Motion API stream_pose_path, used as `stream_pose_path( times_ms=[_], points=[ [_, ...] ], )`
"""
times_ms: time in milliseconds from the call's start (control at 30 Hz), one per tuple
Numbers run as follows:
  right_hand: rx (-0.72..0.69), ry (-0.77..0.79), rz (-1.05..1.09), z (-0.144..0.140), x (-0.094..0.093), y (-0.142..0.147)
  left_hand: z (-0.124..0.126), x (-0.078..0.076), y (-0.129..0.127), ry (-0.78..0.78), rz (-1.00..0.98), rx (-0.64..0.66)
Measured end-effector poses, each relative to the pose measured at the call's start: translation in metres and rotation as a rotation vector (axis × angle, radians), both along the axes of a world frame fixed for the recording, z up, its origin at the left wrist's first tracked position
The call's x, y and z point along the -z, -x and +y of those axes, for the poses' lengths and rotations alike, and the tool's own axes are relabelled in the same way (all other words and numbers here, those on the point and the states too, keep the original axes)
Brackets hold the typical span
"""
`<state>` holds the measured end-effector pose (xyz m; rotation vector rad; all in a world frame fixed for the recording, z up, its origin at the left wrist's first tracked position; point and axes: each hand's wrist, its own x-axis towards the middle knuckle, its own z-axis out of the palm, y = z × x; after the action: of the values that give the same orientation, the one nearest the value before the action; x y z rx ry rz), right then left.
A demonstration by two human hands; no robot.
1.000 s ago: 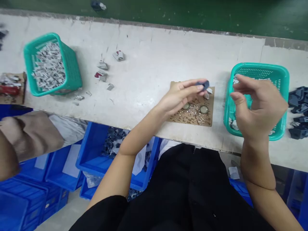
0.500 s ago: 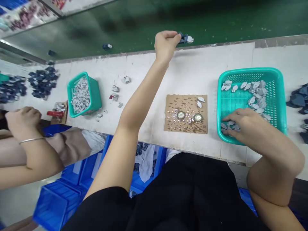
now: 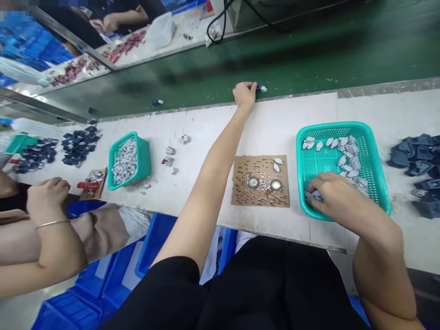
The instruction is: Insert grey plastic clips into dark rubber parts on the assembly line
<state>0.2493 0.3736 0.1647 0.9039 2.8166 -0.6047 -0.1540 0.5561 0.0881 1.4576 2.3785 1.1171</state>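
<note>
At the near edge of the green belt, my left hand (image 3: pixel 245 94) pinches a dark blue plastic part with a light grey piece (image 3: pixel 263 89) at its end. The part is low over the belt; whether it touches cannot be told. My right hand (image 3: pixel 332 192) is inside the green plastic basket (image 3: pixel 373 151), thumb and fingers apart around small light grey pieces (image 3: pixel 314 196) at its near left corner. More grey pieces (image 3: pixel 351 151) lie along the basket's right side. Between my arms lies a brown board (image 3: pixel 263 199) with glossy blobs, two round pale discs (image 3: pixel 253 183) and two loose grey pieces (image 3: pixel 277 165).
A smaller green basket (image 3: pixel 146 160) full of grey pieces stands left, with scraps (image 3: pixel 168 160) beside it. Dark blue parts pile up at far left (image 3: pixel 80 144) and right (image 3: pixel 417 153). A co-worker's arm (image 3: pixel 55 229) is at left. Another dark part (image 3: pixel 157 102) lies on the belt.
My left hand has lowered the dark blue part toward the belt's near edge. My right hand stays among the grey pieces in the basket. The camera view has shifted.
</note>
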Motion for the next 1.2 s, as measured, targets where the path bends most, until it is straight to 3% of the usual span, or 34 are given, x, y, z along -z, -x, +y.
stream_pose_path(
  times_ms=[100,200,267,333,400,467,533,600,667,767,867,967,1067,1200],
  points=[
    [0.000,0.014,0.016,0.001,0.001,0.002,-0.024,-0.011,0.001,0.081,-0.011,-0.116],
    [0.020,0.012,0.045,0.002,0.006,0.003,-0.086,-0.033,-0.001,0.025,0.010,-0.043],
    [0.025,0.017,0.067,0.002,0.010,0.002,-0.146,-0.051,-0.003,-0.058,0.034,-0.012],
    [0.013,0.025,0.094,0.003,0.012,0.002,-0.216,-0.068,-0.005,-0.111,0.039,-0.101],
    [0.003,0.036,0.112,0.004,0.012,0.001,-0.287,-0.079,-0.007,-0.180,0.052,-0.301],
    [0.012,0.046,0.119,0.004,0.009,0.002,-0.355,-0.080,-0.010,-0.210,0.114,-0.590],
    [0.039,0.058,0.129,0.005,0.004,0.003,-0.416,-0.071,-0.013,-0.107,0.205,-0.905],
    [0.092,0.073,0.142,0.007,-0.001,0.003,-0.469,-0.050,-0.018,-0.028,0.213,-1.088],
    [0.174,0.098,0.160,0.010,-0.007,0.003,-0.513,-0.023,-0.026,0.129,0.170,-1.169],
    [0.279,0.184,0.225,0.014,-0.020,0.002,-0.560,0.023,-0.044,0.347,0.053,-1.151],
    [0.339,0.270,0.352,0.014,-0.033,0.005,-0.587,0.063,-0.060,0.523,-0.074,-1.129],
    [0.417,0.374,0.473,0.010,-0.043,0.010,-0.602,0.087,-0.068,0.674,-0.202,-1.127],
    [0.450,0.538,0.562,0.007,-0.048,0.013,-0.611,0.095,-0.069,0.774,-0.289,-1.090],
    [0.471,0.823,0.705,0.007,-0.046,0.013,-0.620,0.093,-0.066,0.851,-0.339,-1.052]
  ],
)
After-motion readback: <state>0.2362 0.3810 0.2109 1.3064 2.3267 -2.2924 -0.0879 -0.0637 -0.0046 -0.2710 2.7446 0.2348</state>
